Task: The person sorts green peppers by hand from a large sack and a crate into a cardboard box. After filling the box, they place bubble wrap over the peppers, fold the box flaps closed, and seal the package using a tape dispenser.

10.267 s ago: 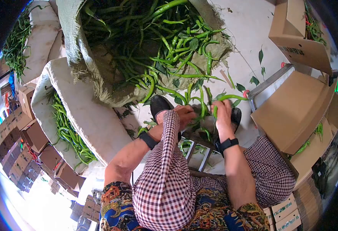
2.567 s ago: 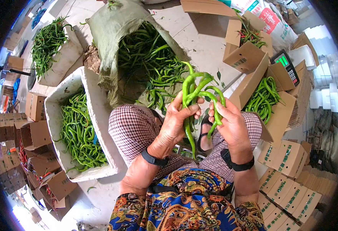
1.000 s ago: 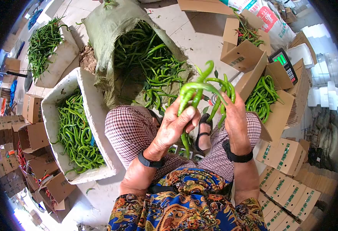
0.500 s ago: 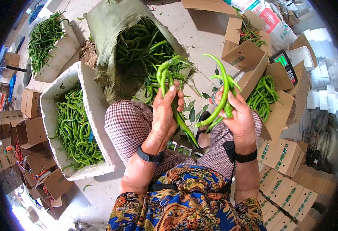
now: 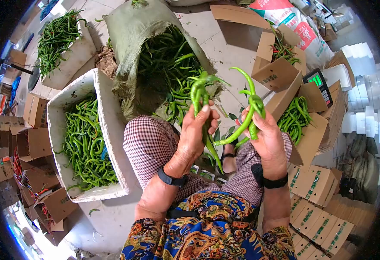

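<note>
My left hand (image 5: 196,132) is closed around a few long green chili peppers (image 5: 199,94), their stems upward and one tip hanging below the fingers. Close beside it, my right hand (image 5: 268,138) grips another few green chili peppers (image 5: 255,104), one of them long and curved. Both hands are above my lap. Beyond them a pale green woven sack (image 5: 131,27) lies with its mouth toward me, dark green peppers (image 5: 164,52) spilling out. How many peppers each hand holds is partly hidden by the fingers.
To the left stands a white foam box (image 5: 111,130) of green peppers; another foam box (image 5: 75,54) is farther back. On the right, an open cardboard carton (image 5: 281,93) holds peppers beside a digital scale (image 5: 317,82). Flat printed cartons (image 5: 315,216) are stacked at lower right.
The view has shifted slightly. My left hand has moved a little right and down with its peppers, closer to the right hand. The peppers in my right hand are turned somewhat.
</note>
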Demonstrator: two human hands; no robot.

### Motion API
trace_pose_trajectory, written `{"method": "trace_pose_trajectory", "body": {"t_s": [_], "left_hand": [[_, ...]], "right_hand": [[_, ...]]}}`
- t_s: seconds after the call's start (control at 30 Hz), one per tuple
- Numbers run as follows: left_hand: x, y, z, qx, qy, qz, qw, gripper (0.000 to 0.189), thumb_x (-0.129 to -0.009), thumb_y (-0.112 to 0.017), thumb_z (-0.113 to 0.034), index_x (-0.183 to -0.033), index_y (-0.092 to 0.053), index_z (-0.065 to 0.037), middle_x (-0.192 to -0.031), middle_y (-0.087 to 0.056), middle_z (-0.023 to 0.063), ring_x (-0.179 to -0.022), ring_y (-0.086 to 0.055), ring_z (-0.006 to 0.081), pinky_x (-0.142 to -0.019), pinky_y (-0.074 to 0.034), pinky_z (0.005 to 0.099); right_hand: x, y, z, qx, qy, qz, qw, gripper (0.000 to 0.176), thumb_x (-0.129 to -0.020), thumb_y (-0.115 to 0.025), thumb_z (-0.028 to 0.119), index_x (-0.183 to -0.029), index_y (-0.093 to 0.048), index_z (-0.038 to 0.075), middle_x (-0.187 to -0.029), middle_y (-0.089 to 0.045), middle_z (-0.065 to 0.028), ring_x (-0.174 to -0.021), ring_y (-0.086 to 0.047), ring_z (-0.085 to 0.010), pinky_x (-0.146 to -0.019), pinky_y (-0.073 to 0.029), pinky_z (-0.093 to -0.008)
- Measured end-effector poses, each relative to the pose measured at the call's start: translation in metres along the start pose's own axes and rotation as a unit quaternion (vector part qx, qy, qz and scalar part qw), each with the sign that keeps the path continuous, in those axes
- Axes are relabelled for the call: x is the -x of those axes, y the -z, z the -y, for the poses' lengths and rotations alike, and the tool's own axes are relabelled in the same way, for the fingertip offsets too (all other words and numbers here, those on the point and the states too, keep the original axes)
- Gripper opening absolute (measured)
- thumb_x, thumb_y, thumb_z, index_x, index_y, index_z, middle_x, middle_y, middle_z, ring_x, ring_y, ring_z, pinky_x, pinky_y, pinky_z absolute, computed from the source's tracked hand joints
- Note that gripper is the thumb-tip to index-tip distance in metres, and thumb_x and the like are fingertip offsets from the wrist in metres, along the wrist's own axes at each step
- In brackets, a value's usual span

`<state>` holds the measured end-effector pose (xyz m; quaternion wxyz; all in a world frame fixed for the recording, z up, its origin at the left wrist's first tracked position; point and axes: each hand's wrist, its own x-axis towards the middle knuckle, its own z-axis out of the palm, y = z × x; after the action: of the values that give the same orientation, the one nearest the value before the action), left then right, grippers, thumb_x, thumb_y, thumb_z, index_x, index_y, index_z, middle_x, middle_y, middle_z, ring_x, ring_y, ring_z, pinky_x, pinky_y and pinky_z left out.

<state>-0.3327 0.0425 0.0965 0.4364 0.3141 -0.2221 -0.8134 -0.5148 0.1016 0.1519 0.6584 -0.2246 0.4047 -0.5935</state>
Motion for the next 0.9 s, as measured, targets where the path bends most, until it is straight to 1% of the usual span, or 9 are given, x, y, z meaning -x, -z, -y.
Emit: {"method": "trace_pose_trajectory", "body": {"t_s": [0.17, 0.27, 0.3, 0.37, 0.43, 0.6, 0.77, 0.83, 0.9], "left_hand": [[0.010, -0.006, -0.003, -0.214, -0.055, 0.159, 0.962, 0.036, -0.100, -0.049, -0.026, -0.125, -0.047, 0.000, -0.103, -0.063, 0.0075, -0.091, -0.057, 0.0122, -0.081, -0.046, 0.0282], [0.015, -0.013, 0.007, -0.191, -0.045, 0.190, 0.962, 0.043, -0.099, -0.052, -0.024, -0.133, -0.044, 0.000, -0.109, -0.057, 0.0016, -0.094, -0.053, 0.0108, -0.082, -0.042, 0.0254], [0.013, -0.012, 0.012, -0.153, -0.044, 0.200, 0.967, 0.041, -0.099, -0.052, -0.024, -0.131, -0.044, -0.001, -0.097, -0.057, 0.0016, -0.087, -0.052, 0.0107, -0.080, -0.042, 0.0248], [0.013, -0.009, 0.017, -0.086, 0.000, 0.088, 0.992, 0.033, -0.098, -0.052, -0.022, -0.125, -0.047, -0.002, -0.085, -0.055, 0.0016, -0.076, -0.051, 0.0105, -0.073, -0.044, 0.0248], [0.004, -0.001, 0.021, 0.043, 0.015, -0.061, 0.997, 0.019, -0.099, -0.051, -0.022, -0.110, -0.048, -0.006, -0.080, -0.054, 0.0031, -0.067, -0.051, 0.0108, -0.063, -0.045, 0.0247], [-0.003, 0.010, 0.016, 0.159, 0.009, -0.118, 0.980, 0.015, -0.100, -0.050, -0.022, -0.107, -0.045, -0.008, -0.080, -0.054, 0.0026, -0.067, -0.051, 0.0119, -0.062, -0.047, 0.0250], [-0.006, 0.014, 0.022, 0.091, 0.006, -0.151, 0.984, 0.019, -0.100, -0.050, -0.023, -0.109, -0.046, -0.007, -0.081, -0.055, 0.0028, -0.070, -0.052, 0.0123, -0.066, -0.048, 0.0278], [0.004, -0.003, 0.000, 0.173, -0.028, -0.115, 0.978, 0.021, -0.099, -0.052, -0.024, -0.109, -0.046, -0.007, -0.082, -0.056, 0.0031, -0.072, -0.054, 0.0122, -0.067, -0.048, 0.0284], [-0.001, 0.010, 0.006, 0.131, -0.041, -0.126, 0.983, 0.021, -0.098, -0.052, -0.024, -0.109, -0.047, -0.007, -0.082, -0.056, 0.0029, -0.071, -0.054, 0.0120, -0.065, -0.047, 0.0278]], "right_hand": [[-0.005, -0.019, -0.008, 0.129, 0.059, -0.084, 0.986, 0.033, -0.095, -0.057, 0.013, -0.125, -0.051, 0.002, -0.105, -0.061, -0.0077, -0.090, -0.058, -0.0118, -0.072, -0.046, -0.0237], [-0.012, -0.026, -0.013, 0.160, 0.084, -0.130, 0.975, 0.033, -0.093, -0.060, 0.011, -0.124, -0.054, 0.001, -0.099, -0.061, -0.0012, -0.090, -0.058, -0.0122, -0.079, -0.048, -0.0238], [-0.016, -0.018, -0.019, 0.171, 0.075, -0.136, 0.973, 0.031, -0.093, -0.062, 0.012, -0.121, -0.055, 0.002, -0.098, -0.062, -0.0012, -0.086, -0.058, -0.0114, -0.075, -0.047, -0.0232], [-0.022, -0.012, -0.022, 0.183, 0.065, -0.134, 0.972, 0.030, -0.092, -0.063, 0.014, -0.119, -0.057, 0.002, -0.096, -0.062, -0.0013, -0.082, -0.057, -0.0106, -0.070, -0.046, -0.0225], [-0.027, -0.009, -0.019, 0.155, 0.084, -0.237, 0.955, 0.028, -0.091, -0.066, 0.016, -0.115, -0.060, 0.003, -0.094, -0.063, -0.0013, -0.075, -0.055, -0.0086, -0.063, -0.043, -0.0216], [-0.036, 0.001, 0.004, 0.141, 0.087, -0.257, 0.952, 0.028, -0.090, -0.068, 0.020, -0.112, -0.063, 0.004, -0.094, -0.062, -0.0006, -0.075, -0.053, -0.0072, -0.061, -0.040, -0.0204], [-0.034, -0.124, 0.008, 0.217, 0.055, -0.064, 0.972, 0.042, -0.093, -0.063, 0.026, -0.127, -0.057, 0.003, -0.103, -0.062, -0.0049, -0.077, -0.054, -0.0061, -0.062, -0.043, -0.0189], [-0.031, -0.167, 0.012, 0.248, -0.049, 0.117, 0.960, 0.046, -0.096, -0.057, 0.030, -0.130, -0.052, -0.001, -0.116, -0.062, -0.0126, -0.090, -0.059, -0.0087, -0.064, -0.050, -0.0204], [-0.038, -0.175, 0.014, 0.194, -0.056, 0.200, 0.959, 0.046, -0.099, -0.052, 0.031, -0.131, -0.050, -0.002, -0.111, -0.063, -0.0107, -0.084, -0.056, -0.0067, -0.060, -0.047, -0.0189]]}}
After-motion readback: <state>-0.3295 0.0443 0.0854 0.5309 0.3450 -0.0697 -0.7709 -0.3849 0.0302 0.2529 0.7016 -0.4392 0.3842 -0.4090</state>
